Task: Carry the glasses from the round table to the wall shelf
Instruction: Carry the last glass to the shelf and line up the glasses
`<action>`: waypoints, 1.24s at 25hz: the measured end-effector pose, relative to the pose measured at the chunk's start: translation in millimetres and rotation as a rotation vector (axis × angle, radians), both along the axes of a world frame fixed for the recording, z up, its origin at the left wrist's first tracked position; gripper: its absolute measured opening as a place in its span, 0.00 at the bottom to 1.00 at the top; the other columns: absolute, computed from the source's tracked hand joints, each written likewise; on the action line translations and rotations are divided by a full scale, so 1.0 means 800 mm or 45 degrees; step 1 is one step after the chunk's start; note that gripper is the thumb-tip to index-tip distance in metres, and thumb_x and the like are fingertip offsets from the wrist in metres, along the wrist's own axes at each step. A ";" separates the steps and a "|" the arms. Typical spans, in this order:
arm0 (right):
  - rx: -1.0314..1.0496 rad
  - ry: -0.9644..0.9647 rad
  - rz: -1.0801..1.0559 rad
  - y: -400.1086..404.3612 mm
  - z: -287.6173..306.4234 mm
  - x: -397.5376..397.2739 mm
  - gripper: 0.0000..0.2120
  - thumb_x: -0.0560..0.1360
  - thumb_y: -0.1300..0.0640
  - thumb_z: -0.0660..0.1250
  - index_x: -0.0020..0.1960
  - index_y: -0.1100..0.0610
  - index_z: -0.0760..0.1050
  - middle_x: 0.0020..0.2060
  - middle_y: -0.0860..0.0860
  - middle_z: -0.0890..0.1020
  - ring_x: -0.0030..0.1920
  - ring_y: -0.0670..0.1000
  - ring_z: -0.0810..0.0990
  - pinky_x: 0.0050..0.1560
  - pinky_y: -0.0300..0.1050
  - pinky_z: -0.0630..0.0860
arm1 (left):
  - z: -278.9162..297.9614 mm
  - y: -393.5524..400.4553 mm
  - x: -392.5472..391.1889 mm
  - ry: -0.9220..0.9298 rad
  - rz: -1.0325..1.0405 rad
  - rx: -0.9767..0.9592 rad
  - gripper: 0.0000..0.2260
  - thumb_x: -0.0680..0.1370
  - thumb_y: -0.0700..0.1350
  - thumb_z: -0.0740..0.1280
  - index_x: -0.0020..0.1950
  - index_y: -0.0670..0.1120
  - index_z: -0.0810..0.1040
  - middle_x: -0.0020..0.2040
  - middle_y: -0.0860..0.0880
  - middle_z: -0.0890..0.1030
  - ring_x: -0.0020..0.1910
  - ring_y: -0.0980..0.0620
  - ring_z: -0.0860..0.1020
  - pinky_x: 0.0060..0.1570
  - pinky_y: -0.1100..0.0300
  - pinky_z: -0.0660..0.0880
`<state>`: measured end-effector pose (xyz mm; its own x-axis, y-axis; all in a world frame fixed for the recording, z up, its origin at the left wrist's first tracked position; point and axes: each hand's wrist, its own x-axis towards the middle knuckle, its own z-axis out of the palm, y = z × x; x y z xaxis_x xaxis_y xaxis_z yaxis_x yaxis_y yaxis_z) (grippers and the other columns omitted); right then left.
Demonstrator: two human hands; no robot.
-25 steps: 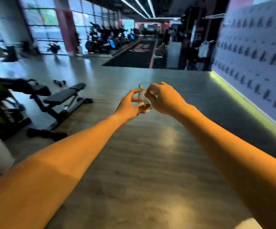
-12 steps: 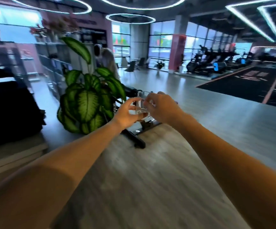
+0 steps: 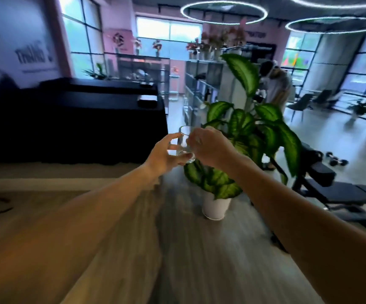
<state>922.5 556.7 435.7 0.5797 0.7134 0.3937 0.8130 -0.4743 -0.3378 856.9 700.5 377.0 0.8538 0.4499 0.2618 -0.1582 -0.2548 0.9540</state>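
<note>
A small clear glass [image 3: 184, 145] is held out in front of me at chest height, upright, between both hands. My left hand [image 3: 163, 155] cups its left side and base with thumb and fingers. My right hand [image 3: 210, 147] wraps its right side and hides that part of the glass. A tall grey shelf unit [image 3: 201, 84] with open compartments stands farther back, right of centre, with flower pots on top. The round table is not in view.
A leafy green plant in a white pot [image 3: 216, 207] stands on the floor just ahead and right. A black counter [image 3: 74, 119] fills the left. A weight bench [image 3: 339, 191] and dumbbells [image 3: 336, 160] lie at the right. A person [image 3: 275, 84] stands by the shelf.
My view has swung left: the gym machines and patterned wall have gone, the plant, black counter and shelf unit have come into view. Both hands keep the same hold on the glass.
</note>
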 end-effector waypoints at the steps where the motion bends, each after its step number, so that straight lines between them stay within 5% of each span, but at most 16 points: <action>1: 0.028 0.028 0.029 0.037 -0.004 0.017 0.12 0.78 0.47 0.60 0.54 0.50 0.79 0.49 0.57 0.78 0.48 0.56 0.79 0.46 0.45 0.71 | 0.000 0.033 0.009 0.000 0.025 0.029 0.29 0.69 0.36 0.77 0.66 0.47 0.72 0.54 0.41 0.80 0.48 0.46 0.82 0.35 0.60 0.82; 7: 0.063 0.033 0.130 0.234 0.001 0.117 0.10 0.79 0.49 0.61 0.55 0.52 0.77 0.51 0.55 0.82 0.48 0.54 0.81 0.47 0.50 0.78 | 0.012 0.222 0.086 0.056 0.136 0.133 0.30 0.70 0.45 0.78 0.69 0.53 0.71 0.59 0.46 0.80 0.54 0.48 0.81 0.40 0.63 0.81; 16: 0.103 -0.007 0.241 0.474 0.005 0.325 0.07 0.78 0.52 0.63 0.52 0.52 0.78 0.44 0.49 0.81 0.46 0.52 0.80 0.42 0.43 0.70 | 0.019 0.453 0.270 0.069 0.195 0.135 0.27 0.70 0.44 0.77 0.66 0.55 0.73 0.56 0.47 0.81 0.52 0.48 0.83 0.39 0.65 0.80; 22: 0.122 0.050 0.454 0.643 0.013 0.456 0.07 0.77 0.50 0.65 0.51 0.51 0.79 0.48 0.51 0.84 0.45 0.53 0.82 0.48 0.52 0.80 | 0.023 0.606 0.374 0.072 0.329 0.133 0.28 0.71 0.45 0.77 0.68 0.55 0.72 0.59 0.47 0.79 0.55 0.50 0.81 0.43 0.61 0.82; 31: 0.021 0.034 0.678 0.939 0.007 0.542 0.08 0.78 0.53 0.61 0.51 0.50 0.78 0.46 0.49 0.81 0.46 0.52 0.80 0.48 0.48 0.77 | 0.009 0.878 0.437 0.094 0.549 0.144 0.28 0.71 0.45 0.76 0.69 0.53 0.71 0.62 0.45 0.76 0.56 0.49 0.79 0.39 0.64 0.81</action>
